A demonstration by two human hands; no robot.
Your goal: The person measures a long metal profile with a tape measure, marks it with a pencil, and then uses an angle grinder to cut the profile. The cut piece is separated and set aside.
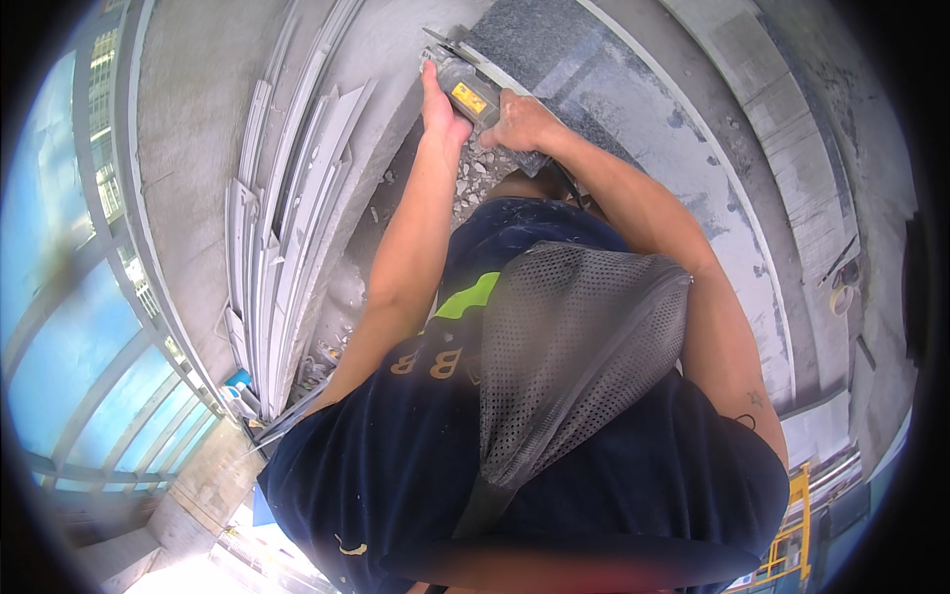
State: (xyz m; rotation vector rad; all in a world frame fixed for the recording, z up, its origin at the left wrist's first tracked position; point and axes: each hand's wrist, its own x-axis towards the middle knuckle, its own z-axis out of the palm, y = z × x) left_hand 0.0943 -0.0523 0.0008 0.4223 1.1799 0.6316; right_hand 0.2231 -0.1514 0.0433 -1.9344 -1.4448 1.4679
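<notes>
An angle grinder (475, 100), grey with a yellow label and coated in dust, is held out ahead of me at the top of the view. My right hand (524, 121) wraps round its body. Nearer its head, my left hand (441, 109) grips it from the left side, thumb pointing up along the tool. The thin disc (442, 40) shows at the far end. It lies close to the edge of a dark speckled stone slab (564, 49); whether it touches the stone I cannot tell.
Broken stone chips (475, 178) lie below the grinder. Long pale metal strips (287, 218) are piled along the left. A roll of tape (842, 300) rests on the right-hand ledge. Yellow metal framing (795, 525) stands at the lower right.
</notes>
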